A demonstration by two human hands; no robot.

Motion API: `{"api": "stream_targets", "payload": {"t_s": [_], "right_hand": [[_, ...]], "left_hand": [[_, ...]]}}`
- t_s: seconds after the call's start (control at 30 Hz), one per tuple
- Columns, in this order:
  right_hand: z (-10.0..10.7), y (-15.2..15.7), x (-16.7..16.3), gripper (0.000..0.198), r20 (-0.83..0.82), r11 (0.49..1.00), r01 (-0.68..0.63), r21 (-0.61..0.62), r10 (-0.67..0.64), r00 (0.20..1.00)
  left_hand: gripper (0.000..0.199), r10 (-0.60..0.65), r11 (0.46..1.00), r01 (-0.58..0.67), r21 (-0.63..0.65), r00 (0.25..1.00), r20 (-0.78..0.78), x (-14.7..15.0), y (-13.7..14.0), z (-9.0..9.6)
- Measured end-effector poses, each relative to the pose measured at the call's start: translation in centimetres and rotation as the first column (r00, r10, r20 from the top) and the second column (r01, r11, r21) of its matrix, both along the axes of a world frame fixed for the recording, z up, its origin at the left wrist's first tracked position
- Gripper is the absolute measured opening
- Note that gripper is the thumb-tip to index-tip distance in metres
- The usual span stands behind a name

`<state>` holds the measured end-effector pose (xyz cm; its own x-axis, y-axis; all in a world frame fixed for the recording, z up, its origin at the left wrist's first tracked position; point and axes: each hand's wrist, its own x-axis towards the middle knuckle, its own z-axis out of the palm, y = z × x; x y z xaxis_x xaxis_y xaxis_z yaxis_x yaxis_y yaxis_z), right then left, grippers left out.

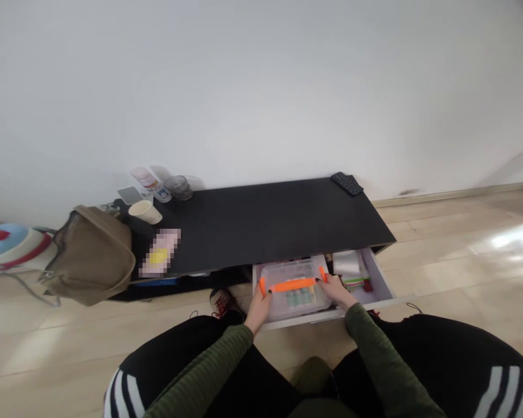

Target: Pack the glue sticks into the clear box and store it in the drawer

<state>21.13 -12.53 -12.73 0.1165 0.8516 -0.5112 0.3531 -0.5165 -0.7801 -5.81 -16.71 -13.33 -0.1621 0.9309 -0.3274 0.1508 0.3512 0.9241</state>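
Observation:
A clear plastic storage box [279, 305] with an orange handle [294, 284] and orange side clips is at the left part of the pulled-out white drawer [381, 278]. My left hand [259, 305] grips the box at its left side, by the orange clip. On the opposite side my right hand [337, 290] has its fingers closed on the box near the right clip. Small greenish items show dimly through the box wall. Whether the box rests on the drawer floor or is lifted, I cannot tell.
The black cabinet top [261, 220] carries a keyboard [347, 183], a paper cup [146, 212], a spray can [152, 184], a glass jar [178, 187] and a blurred pink item [168, 238]. A brown bag [91, 255] hangs over the left end. Papers [348, 263] lie in the drawer's right side.

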Motion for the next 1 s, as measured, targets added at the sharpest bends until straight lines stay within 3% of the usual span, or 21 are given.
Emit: {"api": "stream_targets", "payload": {"t_s": [0.13, 0.23, 0.33, 0.43, 0.53, 0.6, 0.63, 0.7, 0.73, 0.77, 0.8, 0.87, 1.0], "right_hand": [[-0.6, 1.2, -1.3, 0.012, -0.001, 0.999, -0.005, -0.046, 0.005, 1.0], [-0.9, 1.5, -1.6, 0.017, -0.069, 0.999, 0.009, -0.046, -0.012, 0.998], [-0.9, 1.3, -1.2, 0.023, -0.023, 0.998, -0.066, 0.013, 0.067, 0.998], [-0.1, 0.3, -0.4, 0.029, 0.12, 0.977, -0.157, 0.146, 0.14, 0.983], [1.3, -2.0, 0.5, 0.02, 0.178, 0.955, -0.201, 0.218, 0.163, 0.97], [2.1, -4.1, 0.8, 0.011, 0.123, 0.957, -0.249, 0.146, 0.232, 0.965], [2.3, -5.2, 0.8, 0.018, 0.068, 0.959, -0.273, 0.072, 0.268, 0.961], [2.4, -7.1, 0.6, 0.03, 0.0, 0.942, -0.326, -0.072, 0.327, 0.945], [2.2, -7.8, 0.4, 0.033, 0.017, 0.926, -0.363, -0.109, 0.367, 0.93], [2.0, -8.3, 0.3, 0.034, 0.069, 0.909, -0.4, -0.118, 0.409, 0.91], [1.7, -8.5, 0.1, 0.034, 0.14, 0.894, -0.436, -0.107, 0.447, 0.883], [1.2, -8.4, 0.0, 0.035, 0.261, 0.869, -0.491, -0.062, 0.489, 0.832], [1.1, -6.9, -0.3, 0.043, 0.299, 0.859, -0.503, -0.094, 0.507, 0.809]], "left_hand": [[0.051, -0.083, 0.992, 0.079, -0.094, 0.996, -0.037, -0.7, 1.3, -1.4], [0.044, -0.068, 0.986, 0.059, -0.154, 0.996, -0.049, -0.9, 1.9, -1.3], [0.041, -0.044, 0.985, 0.033, -0.17, 0.997, -0.064, -1.2, 2.4, -0.3], [0.04, -0.037, 0.994, 0.025, -0.104, 0.993, -0.113, -1.1, 2.4, 1.2], [0.036, -0.167, 0.986, 0.167, -0.009, 0.977, -0.131, -0.1, 1.3, 2.6], [0.029, -0.37, 0.925, 0.365, -0.107, 0.929, -0.022, 1.2, 0.0, 3.3], [0.027, -0.455, 0.86, 0.457, -0.227, 0.888, 0.063, 1.9, -0.7, 3.7], [0.027, -0.64, 0.648, 0.657, -0.385, 0.744, 0.192, 3.0, -1.8, 4.5], [0.026, -0.726, 0.563, 0.721, -0.404, 0.665, 0.175, 3.4, -2.2, 5.0], [0.027, -0.799, 0.512, 0.758, -0.405, 0.593, 0.1, 3.7, -2.4, 5.4], [0.028, -0.844, 0.491, 0.774, -0.399, 0.537, 0.003, 3.9, -2.5, 5.8], [0.032, -0.863, 0.502, 0.779, -0.376, 0.478, -0.162, 4.1, -2.3, 6.5], [0.035, -0.845, 0.535, 0.763, -0.362, 0.491, -0.213, 4.3, -1.4, 6.8]]}}
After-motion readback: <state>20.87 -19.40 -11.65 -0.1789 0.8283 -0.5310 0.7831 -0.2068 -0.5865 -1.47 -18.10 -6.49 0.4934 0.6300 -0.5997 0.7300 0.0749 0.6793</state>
